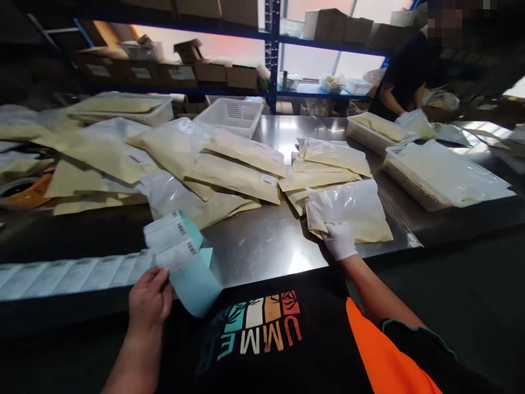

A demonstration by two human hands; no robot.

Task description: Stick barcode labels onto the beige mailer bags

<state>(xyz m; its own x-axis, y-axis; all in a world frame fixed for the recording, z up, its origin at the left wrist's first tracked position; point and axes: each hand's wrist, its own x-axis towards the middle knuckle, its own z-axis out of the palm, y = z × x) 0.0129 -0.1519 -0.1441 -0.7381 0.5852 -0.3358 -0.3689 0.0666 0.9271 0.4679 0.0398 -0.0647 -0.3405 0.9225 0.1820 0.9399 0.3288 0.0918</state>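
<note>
In my left hand, fingers pinched, is a strip of barcode labels on pale blue backing paper that curls down towards my shirt. The same strip trails left along the front edge of the table. My right hand, in a white glove, has its fingers closed at the lower left edge of a clear plastic bag with yellowish contents. That bag lies at the front of a pile of similar bags. To the left, more bags are heaped, some with barcode labels stuck on.
The metal table has a white basket at its back. To the right stand a basket loaded with flat bags and another basket. A co-worker handles a bag there. Shelves with cardboard boxes line the back.
</note>
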